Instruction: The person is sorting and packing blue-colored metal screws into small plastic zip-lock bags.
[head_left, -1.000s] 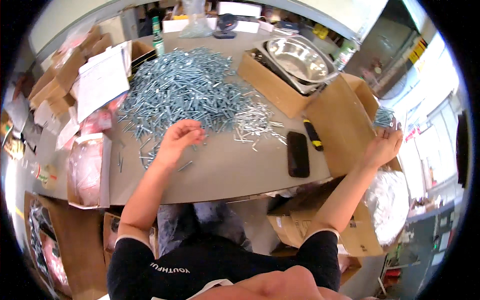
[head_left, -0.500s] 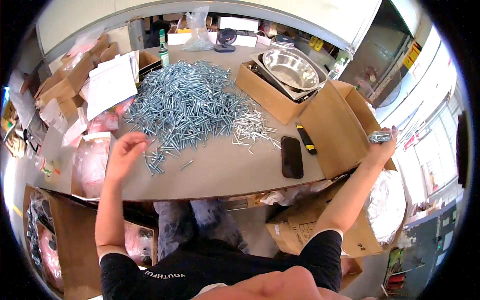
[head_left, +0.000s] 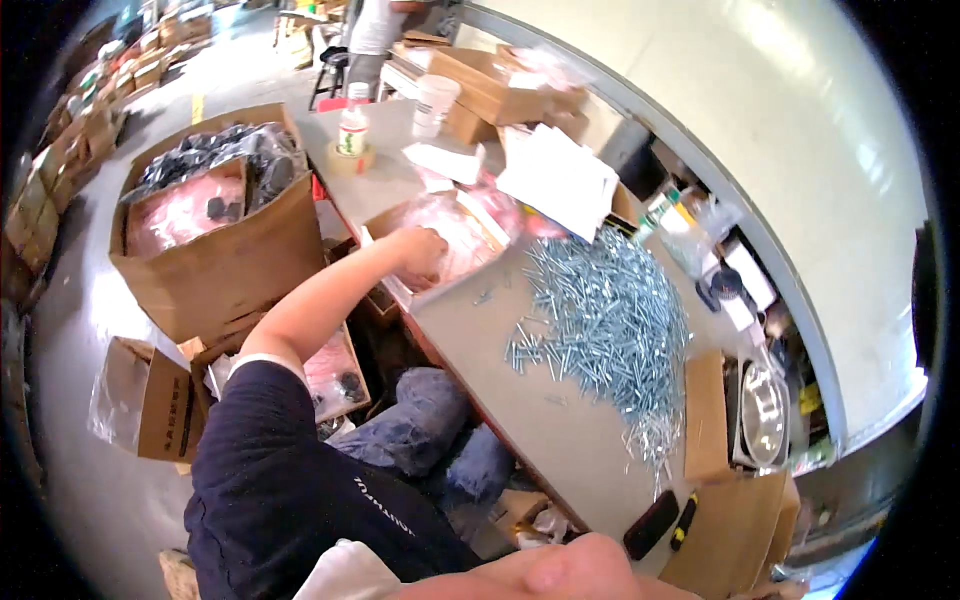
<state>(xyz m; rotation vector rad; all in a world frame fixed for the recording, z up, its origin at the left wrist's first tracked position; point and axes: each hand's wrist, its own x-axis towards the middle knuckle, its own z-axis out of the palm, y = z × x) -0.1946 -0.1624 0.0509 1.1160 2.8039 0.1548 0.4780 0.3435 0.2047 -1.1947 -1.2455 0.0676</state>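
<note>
Pink plastic bags (head_left: 462,240) are touched by the left hand (head_left: 418,252) at the table's near-left edge.

Seen from the head camera, the clear bags of pink stuff are stacked flat just under and beyond the fingers, with the long axis running along the table (head_left: 560,420) edge toward the white papers (head_left: 560,180). The fingers are curled down onto the bag; whether they are clamped on it cannot be told. Beyond the fingertips, to their right, a pile of silvery screws (head_left: 610,320) is spread, with bare tabletop between. Behind the wrist, an open cardboard box (head_left: 215,250) stands on the floor. The right hand is not seen.
</note>
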